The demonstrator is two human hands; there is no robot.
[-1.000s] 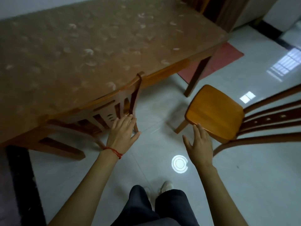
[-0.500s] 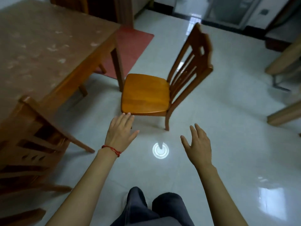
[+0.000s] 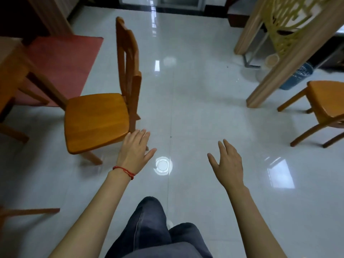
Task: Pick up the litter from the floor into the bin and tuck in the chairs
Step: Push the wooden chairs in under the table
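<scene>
A wooden chair point(image 3: 96, 120) stands out on the white tiled floor, its seat facing left toward the table point(image 3: 9, 58) at the left edge. My left hand point(image 3: 135, 151), with a red string at the wrist, hovers with straight fingers just beside the seat's near right corner; contact is unclear. My right hand point(image 3: 228, 162) is held out flat over bare floor, holding nothing. A second wooden chair point(image 3: 325, 101) shows partly at the right edge. A blue perforated bin point(image 3: 296, 75) stands behind a pale wooden post at the far right. No litter is visible.
A red mat point(image 3: 61, 66) lies under the table's far side. A pale wooden screen frame point(image 3: 290, 47) leans across the upper right. Another chair's leg point(image 3: 31, 211) pokes in at the lower left. My legs fill the bottom centre.
My view has swung right, away from the table and the tucked-in chair. The free-standing chair now sits at the left and the second chair and bin have come into view. Both hands stay outstretched.
</scene>
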